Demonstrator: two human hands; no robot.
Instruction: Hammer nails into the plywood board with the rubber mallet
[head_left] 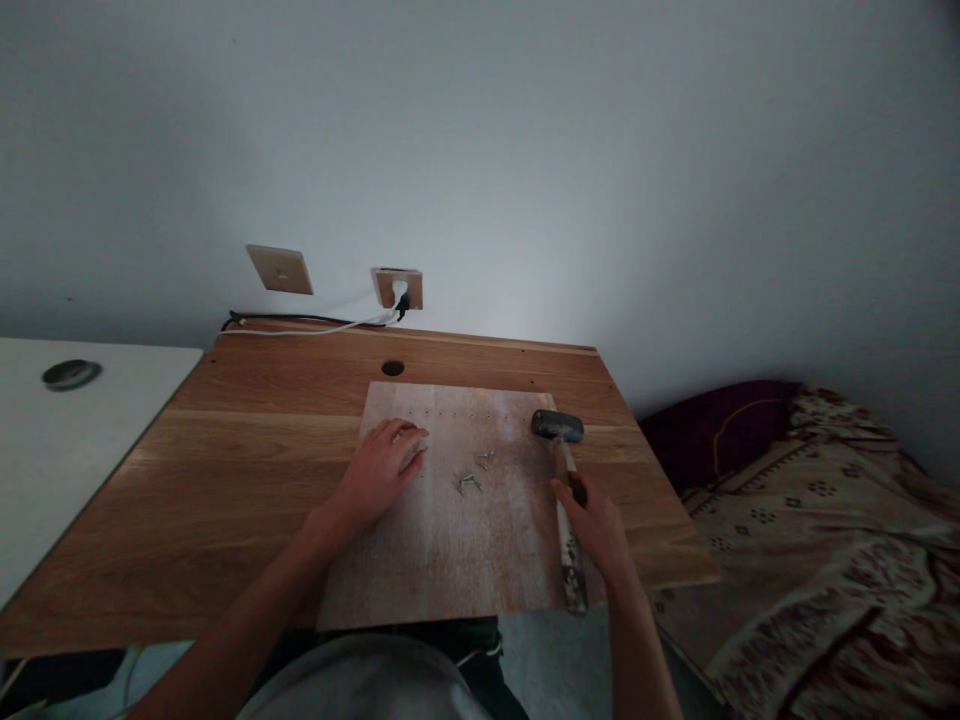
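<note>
A pale wooden board (450,560) lies on the brown wooden desk. My left hand (382,462) rests on the board's left part, fingers bent forward and a gap between them and the thumb. I see nothing held in it. Several loose nails (469,482) lie mid-board, to the right of my left hand. Along the board's far side runs a row of small dots (454,414), too small to make out clearly. At the right edge, my right hand (596,525) is closed around the handle of a hammer (558,426). The dark head points away from me.
The brown desk (247,500) stands against the wall, with a round hole (392,368) behind the board. Plugs and cables (330,328) run from a wall socket. A white surface (90,450) adjoins on the left. Patterned fabric (817,530) lies at right.
</note>
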